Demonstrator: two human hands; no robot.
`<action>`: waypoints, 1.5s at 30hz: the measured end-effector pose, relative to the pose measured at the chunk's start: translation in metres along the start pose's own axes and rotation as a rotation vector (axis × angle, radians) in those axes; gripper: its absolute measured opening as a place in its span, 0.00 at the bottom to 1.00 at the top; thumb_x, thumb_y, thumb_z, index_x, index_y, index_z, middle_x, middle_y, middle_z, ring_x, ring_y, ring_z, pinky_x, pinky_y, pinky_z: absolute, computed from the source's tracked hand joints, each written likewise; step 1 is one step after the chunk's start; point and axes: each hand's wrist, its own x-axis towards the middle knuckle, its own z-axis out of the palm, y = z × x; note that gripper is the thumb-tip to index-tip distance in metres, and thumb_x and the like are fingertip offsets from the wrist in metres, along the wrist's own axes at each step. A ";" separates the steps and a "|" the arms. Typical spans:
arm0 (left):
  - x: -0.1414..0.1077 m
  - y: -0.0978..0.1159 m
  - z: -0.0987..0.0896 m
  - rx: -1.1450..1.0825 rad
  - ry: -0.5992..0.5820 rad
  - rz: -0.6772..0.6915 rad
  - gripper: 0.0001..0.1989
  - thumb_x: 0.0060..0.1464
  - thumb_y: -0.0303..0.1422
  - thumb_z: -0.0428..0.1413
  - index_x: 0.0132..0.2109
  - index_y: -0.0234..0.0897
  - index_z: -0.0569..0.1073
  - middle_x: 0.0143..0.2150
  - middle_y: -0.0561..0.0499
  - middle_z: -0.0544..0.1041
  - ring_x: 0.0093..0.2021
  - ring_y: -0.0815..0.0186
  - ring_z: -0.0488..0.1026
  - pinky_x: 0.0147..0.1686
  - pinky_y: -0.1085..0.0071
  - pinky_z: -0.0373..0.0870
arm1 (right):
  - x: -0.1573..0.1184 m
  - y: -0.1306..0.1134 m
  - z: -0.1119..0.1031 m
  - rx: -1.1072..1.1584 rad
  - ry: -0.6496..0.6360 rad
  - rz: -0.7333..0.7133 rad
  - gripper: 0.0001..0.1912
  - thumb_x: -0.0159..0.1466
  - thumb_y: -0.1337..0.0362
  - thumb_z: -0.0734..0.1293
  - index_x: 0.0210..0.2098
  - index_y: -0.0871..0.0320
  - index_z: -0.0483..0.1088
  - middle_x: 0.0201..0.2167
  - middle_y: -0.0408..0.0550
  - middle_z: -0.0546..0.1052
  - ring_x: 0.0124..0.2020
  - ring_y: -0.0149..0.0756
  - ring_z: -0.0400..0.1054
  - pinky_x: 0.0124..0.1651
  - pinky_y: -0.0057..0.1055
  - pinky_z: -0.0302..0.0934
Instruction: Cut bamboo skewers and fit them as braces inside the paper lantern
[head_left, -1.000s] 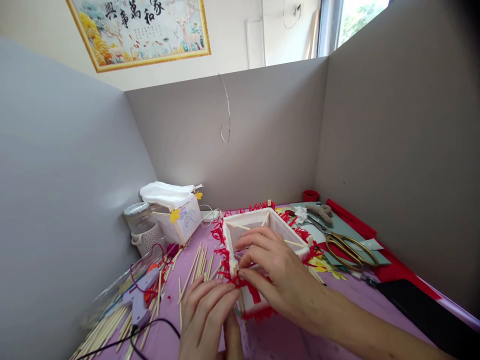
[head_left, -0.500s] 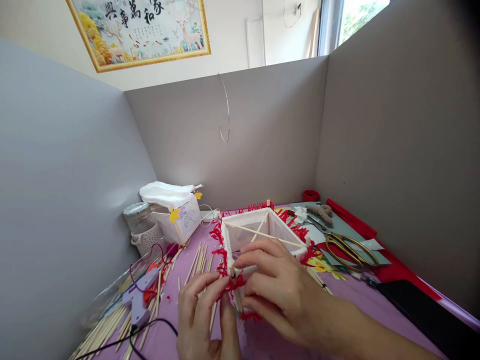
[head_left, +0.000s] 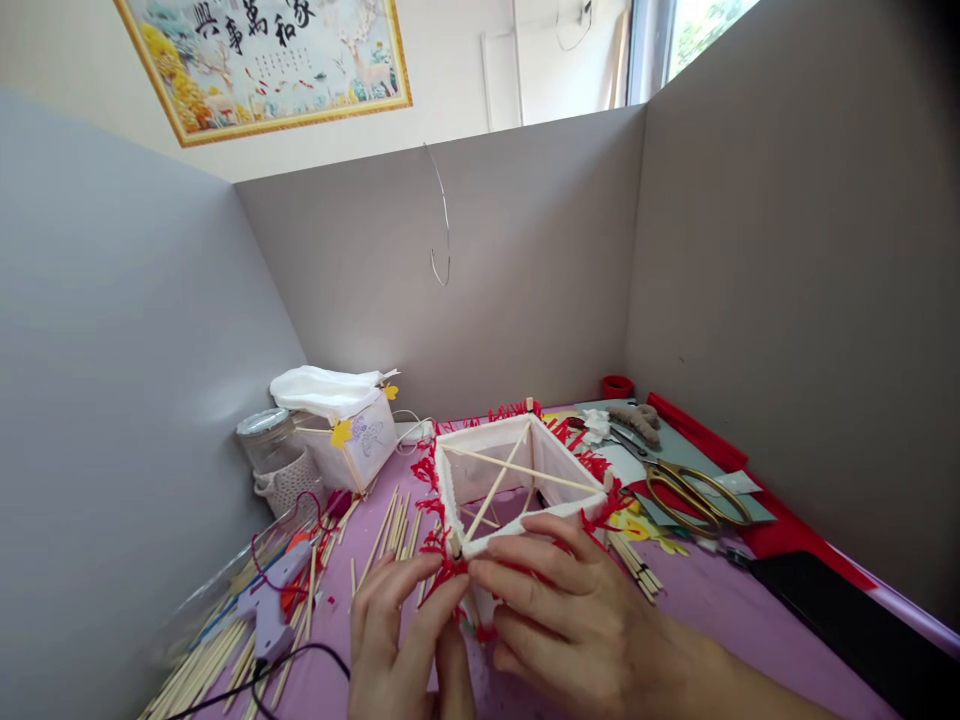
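A box-shaped white frame (head_left: pixel 480 545) with crossed wooden sticks (head_left: pixel 504 478) over its open top stands on the purple table. Red fringe (head_left: pixel 426 470) runs around its upper edge. At the near left corner, my left hand (head_left: pixel 409 635) pinches the red fringe between thumb and fingers. My right hand (head_left: pixel 562 610) lies along the near side, its fingers bent against the fringe and its fingertips beside the left hand's. Those fingers hide most of the near face.
Loose sticks (head_left: pixel 199 675) and a purple glue gun (head_left: pixel 266 605) lie at the left. Behind them are a jar (head_left: pixel 266 440) and a second box (head_left: pixel 367 440). Gold-handled scissors (head_left: pixel 686 492), red cloth (head_left: pixel 795 530) and a black object (head_left: pixel 847 625) occupy the right. Grey panels surround the table.
My right hand has moved down and slightly right, off the top edge onto the near side, uncovering the crossed sticks. My left hand stays at the corner. The view has shifted slightly.
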 end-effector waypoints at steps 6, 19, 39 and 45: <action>0.011 0.001 -0.002 -0.085 0.005 -0.145 0.12 0.52 0.21 0.52 0.44 0.35 0.71 0.43 0.46 0.71 0.45 0.63 0.68 0.45 0.65 0.64 | -0.003 -0.004 0.006 0.050 -0.047 0.015 0.07 0.61 0.65 0.63 0.28 0.55 0.72 0.38 0.44 0.77 0.49 0.38 0.65 0.56 0.41 0.59; 0.047 -0.001 0.004 0.060 -0.204 -0.132 0.01 0.52 0.29 0.54 0.34 0.39 0.70 0.33 0.51 0.72 0.36 0.64 0.68 0.39 0.65 0.64 | 0.003 0.002 -0.014 0.180 0.054 0.119 0.07 0.61 0.65 0.64 0.27 0.59 0.71 0.33 0.43 0.77 0.40 0.33 0.66 0.51 0.38 0.57; 0.035 -0.008 -0.007 -0.031 -0.320 -0.183 0.05 0.53 0.32 0.54 0.39 0.40 0.70 0.40 0.50 0.74 0.40 0.65 0.72 0.38 0.71 0.68 | 0.066 0.041 -0.008 0.323 -0.367 0.312 0.06 0.59 0.70 0.64 0.29 0.60 0.74 0.28 0.46 0.74 0.34 0.35 0.62 0.39 0.31 0.56; 0.034 -0.006 -0.008 -0.061 -0.344 -0.269 0.03 0.54 0.32 0.53 0.37 0.40 0.69 0.39 0.50 0.74 0.40 0.64 0.71 0.38 0.70 0.67 | 0.066 0.045 -0.011 0.389 -0.391 0.363 0.04 0.57 0.68 0.66 0.30 0.57 0.75 0.28 0.44 0.74 0.34 0.34 0.62 0.40 0.30 0.54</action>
